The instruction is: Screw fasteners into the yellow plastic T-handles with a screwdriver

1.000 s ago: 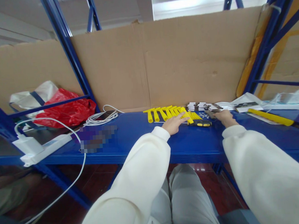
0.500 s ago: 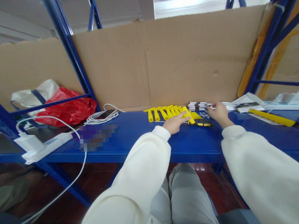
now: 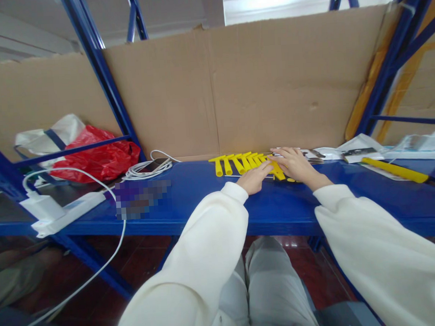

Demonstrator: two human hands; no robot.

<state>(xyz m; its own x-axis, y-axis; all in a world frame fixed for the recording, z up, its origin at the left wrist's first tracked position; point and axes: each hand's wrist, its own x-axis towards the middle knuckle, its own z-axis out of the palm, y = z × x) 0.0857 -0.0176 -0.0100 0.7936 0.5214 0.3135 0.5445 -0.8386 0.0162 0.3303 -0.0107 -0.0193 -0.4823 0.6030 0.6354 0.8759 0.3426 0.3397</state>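
On blue tabletop (image 3: 191, 184), yellow pieces (image 3: 228, 166), cardboard (image 3: 158, 102) behind

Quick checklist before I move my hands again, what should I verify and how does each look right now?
1. Left hand at the yellow piece: ok.
2. Right hand at that piece too: ok, the hands are close together.
3. Firm grip: cannot tell, fingers hide the contact.
4. Clear view beneath the right hand: not ok, it blocks the view.
5. Row of yellow pieces lying side by side: ok.
6. Coiled white cable away from both hands: ok.
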